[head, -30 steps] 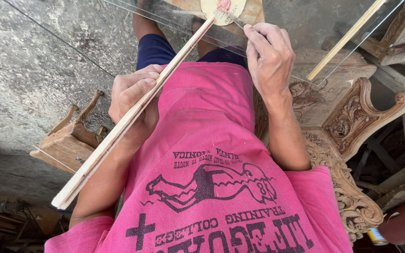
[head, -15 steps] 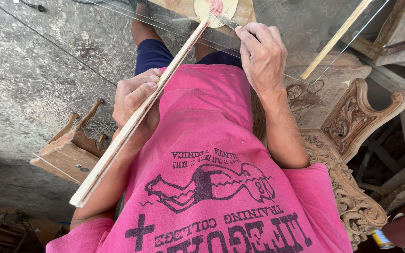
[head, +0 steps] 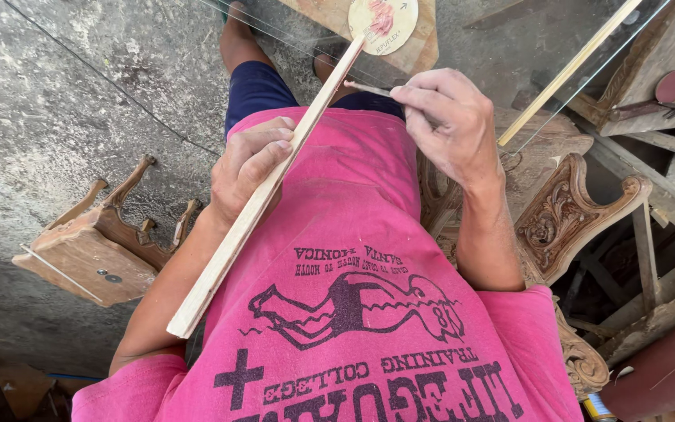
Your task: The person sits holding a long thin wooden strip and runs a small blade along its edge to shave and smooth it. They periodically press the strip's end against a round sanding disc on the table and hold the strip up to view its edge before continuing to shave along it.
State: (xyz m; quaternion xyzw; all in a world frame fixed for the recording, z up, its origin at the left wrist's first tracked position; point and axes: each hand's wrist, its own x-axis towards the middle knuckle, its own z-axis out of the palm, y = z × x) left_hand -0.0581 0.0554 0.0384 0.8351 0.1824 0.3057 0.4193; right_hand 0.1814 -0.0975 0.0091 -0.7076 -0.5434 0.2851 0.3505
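Left hand [head: 253,166] is gripping a long wood strip [head: 263,191] around its middle, fingers wrapped over it, holding it slanted across the pink shirt [head: 353,258]; the far end is reaching past both hands to a round disc [head: 383,23] carrying a pink blob of putty [head: 380,17]. Right hand [head: 451,123] is pinching a thin tool [head: 369,88] between thumb and fingertips, tip pointing at the strip just ahead of the left hand. Disc is lying on a board [head: 419,47] beyond the hands. A small carved stool [head: 99,242] is lying tipped over on the concrete floor [head: 56,94] outside the left hand; a carved chair frame [head: 564,211] is sitting outside the right forearm, and a second strip [head: 568,70] is running diagonally beyond the right hand. My read: the filling step is in hand, the tool working putty onto the strip's upper stretch. Next move probably calls for a steady strip and a short reach to the disc for more putty. Can't tell whether the tool tip is loaded now.
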